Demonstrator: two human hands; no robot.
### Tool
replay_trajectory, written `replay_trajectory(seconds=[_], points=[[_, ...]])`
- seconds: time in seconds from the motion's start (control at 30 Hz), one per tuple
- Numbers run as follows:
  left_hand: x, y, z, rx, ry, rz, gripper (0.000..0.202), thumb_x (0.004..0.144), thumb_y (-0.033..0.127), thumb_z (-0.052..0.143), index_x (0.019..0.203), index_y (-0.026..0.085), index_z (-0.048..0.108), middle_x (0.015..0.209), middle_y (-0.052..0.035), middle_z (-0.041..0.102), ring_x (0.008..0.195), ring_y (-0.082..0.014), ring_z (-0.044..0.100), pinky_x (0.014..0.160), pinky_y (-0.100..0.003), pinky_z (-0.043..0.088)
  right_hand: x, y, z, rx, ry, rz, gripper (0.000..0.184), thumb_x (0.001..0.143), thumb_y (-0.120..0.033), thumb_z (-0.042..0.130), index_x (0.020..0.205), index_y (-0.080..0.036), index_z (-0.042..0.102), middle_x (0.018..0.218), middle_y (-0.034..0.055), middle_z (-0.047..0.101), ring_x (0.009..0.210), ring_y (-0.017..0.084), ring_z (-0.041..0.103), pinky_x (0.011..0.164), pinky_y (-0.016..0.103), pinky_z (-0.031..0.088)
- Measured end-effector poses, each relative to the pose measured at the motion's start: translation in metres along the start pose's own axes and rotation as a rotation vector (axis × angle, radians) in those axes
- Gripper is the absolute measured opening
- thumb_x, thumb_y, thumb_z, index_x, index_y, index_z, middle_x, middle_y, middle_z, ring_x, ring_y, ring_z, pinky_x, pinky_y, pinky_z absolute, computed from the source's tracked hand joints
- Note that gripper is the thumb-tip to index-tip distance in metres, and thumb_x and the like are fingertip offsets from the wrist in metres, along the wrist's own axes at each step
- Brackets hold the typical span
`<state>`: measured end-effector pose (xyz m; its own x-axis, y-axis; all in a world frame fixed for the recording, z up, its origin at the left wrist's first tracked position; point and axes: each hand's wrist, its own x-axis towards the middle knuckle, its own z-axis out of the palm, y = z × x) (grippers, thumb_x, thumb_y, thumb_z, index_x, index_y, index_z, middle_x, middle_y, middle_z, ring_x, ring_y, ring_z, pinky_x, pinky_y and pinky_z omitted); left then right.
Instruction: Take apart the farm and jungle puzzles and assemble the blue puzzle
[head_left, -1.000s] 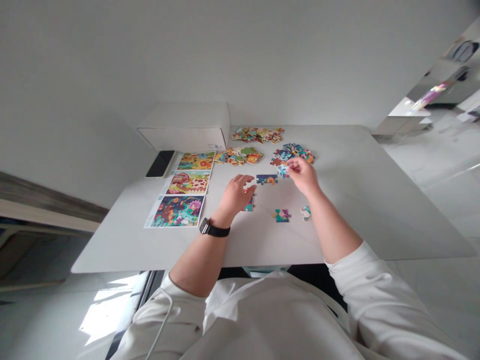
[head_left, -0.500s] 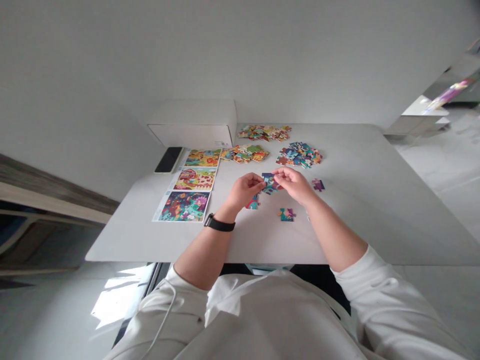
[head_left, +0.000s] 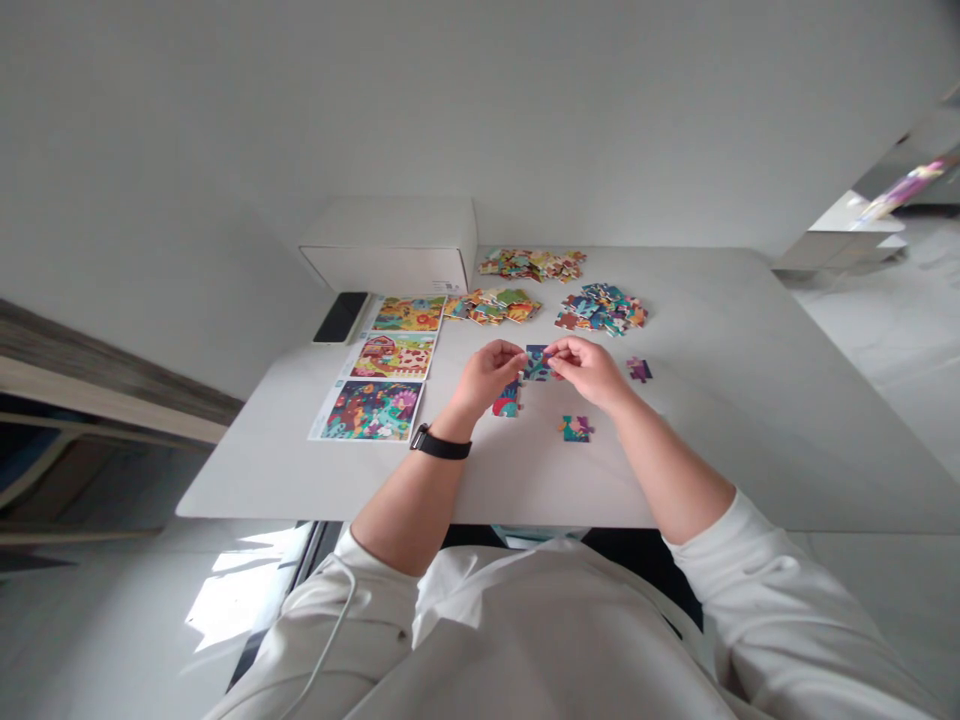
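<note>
R hand (head_left: 583,366) pinches R edge of blue puzzle pc (head_left: 536,362), mid-scene; L hand (head_left: 489,377) has fingertips bunched at its L edge, can't tell if gripping. Red-teal pc (head_left: 506,403) just nearer, green-purple pc (head_left: 576,429) nearer still, to R. Pc pile (head_left: 602,309) far R.

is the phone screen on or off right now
Off, as far as the picture shows: the phone lies face up on the table, in front of the white box, its screen plain black.
</note>
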<state>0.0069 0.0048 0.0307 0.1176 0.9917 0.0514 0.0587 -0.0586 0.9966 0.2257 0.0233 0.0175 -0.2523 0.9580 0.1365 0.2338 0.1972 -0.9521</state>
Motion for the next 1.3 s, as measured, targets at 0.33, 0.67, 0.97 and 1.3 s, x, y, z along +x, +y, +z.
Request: replay_trajectory(seconds=[0.33, 0.67, 0.97, 1.3], points=[[0.003, -0.006, -0.008, 0.054, -0.04, 0.012, 0.039, 0.078, 0.05, 0.087, 0.092, 0.017, 0.072, 0.079, -0.0033, 0.073, 0.068, -0.0137, 0.064, 0.063, -0.025, 0.05, -0.022, -0.021, -0.003, -0.578, -0.039, -0.459, 0.045, 0.092, -0.022, 0.077, 0.136, -0.029, 0.072, 0.129, 0.0094, 0.072, 0.121, 0.029, 0.069, 0.109, 0.048, 0.059], [0.005, -0.008, -0.033, 0.577, -0.103, 0.247, 0.024, 0.097, 0.037, 0.067, 0.113, 0.021, 0.072, 0.108, -0.0088, 0.078, 0.097, -0.022, 0.072, 0.09, -0.035, 0.056, -0.044, -0.025, -0.02, -0.652, -0.055, -0.381, 0.036, 0.094, -0.028, 0.076, 0.13, -0.028, 0.073, 0.128, 0.0084, 0.077, 0.12, 0.031, 0.071, 0.11, 0.05, 0.056], [0.006, -0.027, -0.047, 0.952, -0.475, 0.359, 0.066, 0.068, 0.041, 0.097, 0.126, 0.022, 0.071, 0.133, -0.0126, 0.069, 0.126, -0.0351, 0.064, 0.111, -0.046, 0.05, -0.081, -0.018, -0.003, -0.689, -0.233, -0.337, 0.022, 0.093, -0.024, 0.078, 0.115, -0.026, 0.077, 0.117, 0.0081, 0.082, 0.113, 0.029, 0.074, 0.105, 0.046, 0.055], [-0.009, -0.003, -0.039, 0.91, -0.361, 0.427, 0.058, 0.076, 0.031, 0.09, 0.129, 0.021, 0.07, 0.14, -0.0135, 0.069, 0.135, -0.0335, 0.062, 0.119, -0.047, 0.046, -0.102, -0.012, 0.0, -0.791, -0.21, -0.38, 0.033, 0.089, -0.023, 0.084, 0.122, -0.023, 0.078, 0.131, 0.0128, 0.078, 0.124, 0.033, 0.07, 0.11, 0.05, 0.051]])
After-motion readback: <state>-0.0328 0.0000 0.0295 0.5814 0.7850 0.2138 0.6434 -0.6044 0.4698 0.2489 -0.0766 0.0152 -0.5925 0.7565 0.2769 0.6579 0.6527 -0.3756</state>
